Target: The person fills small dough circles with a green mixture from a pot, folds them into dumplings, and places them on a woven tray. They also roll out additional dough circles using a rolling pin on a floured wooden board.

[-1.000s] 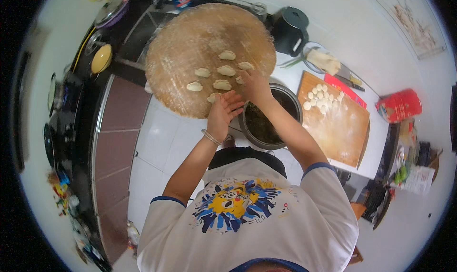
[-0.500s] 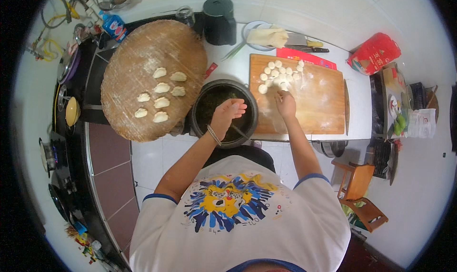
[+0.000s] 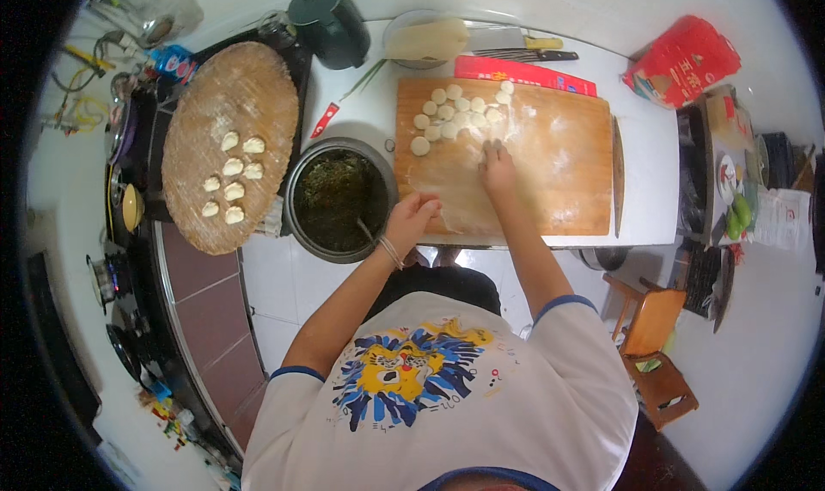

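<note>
My left hand (image 3: 413, 221) hovers at the front left of a wooden cutting board (image 3: 550, 203), beside a dark pot of green filling (image 3: 339, 190). Its fingers are loosely bent and nothing shows in them. Over the board, my right hand (image 3: 498, 169) has its fingers bent together and pointing down at the floured surface; whatever lies under the fingertips is hidden. Just beyond it are several small round dough pieces (image 3: 447, 113). On the far left, a round floured board (image 3: 258, 87) carries several folded dumplings (image 3: 232, 167).
Behind the board lie a red packet (image 3: 524, 76), a knife (image 3: 498, 39) and a plate (image 3: 404, 28). A dark kettle (image 3: 328, 27) stands at the back. A red bag (image 3: 683, 63) is at the back right. A utensil handle (image 3: 365, 228) leans in the pot.
The view has shifted, so the counter things sit further left. My left hand has moved from above the pot to the board's front edge, fingers more bent. My right hand remains near the dough pieces.
</note>
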`<act>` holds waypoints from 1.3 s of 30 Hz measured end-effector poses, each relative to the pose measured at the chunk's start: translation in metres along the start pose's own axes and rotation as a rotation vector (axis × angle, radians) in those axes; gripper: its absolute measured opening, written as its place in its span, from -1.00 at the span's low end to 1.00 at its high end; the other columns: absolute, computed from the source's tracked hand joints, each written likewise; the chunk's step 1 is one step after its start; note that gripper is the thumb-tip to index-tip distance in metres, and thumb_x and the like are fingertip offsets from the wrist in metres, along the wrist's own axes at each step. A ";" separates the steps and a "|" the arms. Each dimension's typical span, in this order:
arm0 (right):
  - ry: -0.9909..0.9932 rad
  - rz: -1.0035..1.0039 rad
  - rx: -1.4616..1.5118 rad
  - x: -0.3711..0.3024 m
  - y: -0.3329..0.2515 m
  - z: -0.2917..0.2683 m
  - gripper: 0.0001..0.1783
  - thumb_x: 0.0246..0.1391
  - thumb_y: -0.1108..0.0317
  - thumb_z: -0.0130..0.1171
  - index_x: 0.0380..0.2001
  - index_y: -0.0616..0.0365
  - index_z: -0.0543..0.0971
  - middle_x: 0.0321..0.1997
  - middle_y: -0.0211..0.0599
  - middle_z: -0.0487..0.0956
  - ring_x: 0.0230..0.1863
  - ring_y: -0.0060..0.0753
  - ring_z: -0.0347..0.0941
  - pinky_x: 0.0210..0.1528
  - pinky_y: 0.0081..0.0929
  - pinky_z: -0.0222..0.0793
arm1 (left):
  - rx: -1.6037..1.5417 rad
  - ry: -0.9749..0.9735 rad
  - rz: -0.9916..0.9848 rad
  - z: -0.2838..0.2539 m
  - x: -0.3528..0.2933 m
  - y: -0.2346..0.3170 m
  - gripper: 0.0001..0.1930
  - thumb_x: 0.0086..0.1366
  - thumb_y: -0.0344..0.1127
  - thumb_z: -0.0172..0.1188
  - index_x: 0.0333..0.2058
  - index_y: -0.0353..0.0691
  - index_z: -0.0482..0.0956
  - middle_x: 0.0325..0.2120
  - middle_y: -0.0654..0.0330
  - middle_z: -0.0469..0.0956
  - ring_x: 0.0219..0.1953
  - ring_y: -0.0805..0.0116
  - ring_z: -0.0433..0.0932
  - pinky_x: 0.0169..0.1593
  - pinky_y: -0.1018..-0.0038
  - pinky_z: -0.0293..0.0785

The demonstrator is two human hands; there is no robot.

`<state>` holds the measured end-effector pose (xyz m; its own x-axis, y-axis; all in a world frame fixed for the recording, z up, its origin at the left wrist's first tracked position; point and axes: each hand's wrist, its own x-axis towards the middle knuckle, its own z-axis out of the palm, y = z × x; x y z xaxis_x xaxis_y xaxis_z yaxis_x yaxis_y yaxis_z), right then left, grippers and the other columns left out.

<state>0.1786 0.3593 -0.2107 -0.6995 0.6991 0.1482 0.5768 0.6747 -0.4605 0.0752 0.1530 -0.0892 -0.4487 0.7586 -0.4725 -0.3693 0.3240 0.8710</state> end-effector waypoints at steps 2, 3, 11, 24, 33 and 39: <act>0.012 -0.030 0.030 -0.018 0.017 -0.019 -0.46 -0.17 0.43 0.17 -0.01 0.18 0.37 -0.04 0.06 0.39 -0.08 0.06 0.35 -0.02 -0.23 0.33 | 0.199 -0.027 0.074 0.022 0.015 -0.006 -0.70 0.26 -0.31 0.02 -0.10 -0.37 0.42 -0.28 0.18 0.52 -0.25 0.44 0.48 -0.13 0.49 0.43; 0.015 -0.061 0.065 -0.025 0.021 -0.035 -0.44 -0.17 0.41 0.18 0.00 0.20 0.35 -0.04 0.07 0.38 -0.09 0.07 0.34 -0.03 -0.22 0.33 | 0.303 -0.047 0.111 0.032 0.023 -0.010 -0.69 0.25 -0.30 0.03 -0.09 -0.37 0.41 -0.28 0.19 0.52 -0.25 0.42 0.48 -0.13 0.47 0.43; 0.197 0.332 -0.081 -0.080 0.124 -0.123 -0.53 -0.14 0.42 0.13 -0.05 0.15 0.40 -0.15 0.06 0.44 -0.09 0.08 0.36 -0.09 -0.18 0.32 | 1.019 -0.109 0.387 0.105 0.107 -0.042 -0.53 0.07 -0.29 0.15 -0.01 -0.24 0.33 -0.13 -0.02 0.39 -0.08 0.05 0.40 -0.05 0.25 0.36; 0.017 0.584 -0.340 -0.072 0.306 -0.153 -0.47 -0.09 0.37 0.15 0.02 0.17 0.30 -0.13 -0.01 0.36 -0.11 0.03 0.33 -0.07 -0.18 0.30 | 1.109 0.140 0.240 0.198 0.145 -0.086 -0.60 -0.03 -0.16 0.26 -0.26 -0.22 0.39 -0.28 0.04 0.37 -0.17 0.04 0.39 -0.14 0.21 0.38; 0.306 0.422 -0.066 -0.063 0.273 -0.194 -0.59 -0.04 0.53 0.08 -0.07 0.25 0.32 -0.16 0.00 0.32 -0.17 0.09 0.34 -0.16 -0.18 0.34 | 1.091 0.330 0.415 0.236 0.140 -0.110 -0.60 -0.02 -0.17 0.27 -0.24 -0.24 0.41 -0.29 0.03 0.35 -0.18 0.05 0.36 -0.13 0.21 0.31; 0.152 0.117 0.125 -0.073 0.223 -0.200 -0.59 -0.05 0.56 0.06 -0.06 0.24 0.34 -0.19 0.02 0.35 -0.16 0.08 0.33 -0.14 -0.20 0.31 | 0.914 0.317 0.378 0.240 0.133 -0.101 -0.52 0.03 -0.18 0.21 -0.09 -0.27 0.36 -0.18 -0.04 0.35 -0.10 -0.01 0.33 -0.03 0.20 0.27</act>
<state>0.4425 0.5066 -0.1495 -0.5539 0.8049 0.2130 0.5867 0.5588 -0.5861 0.2484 0.3568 -0.2079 -0.6490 0.7594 -0.0456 0.5386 0.5010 0.6775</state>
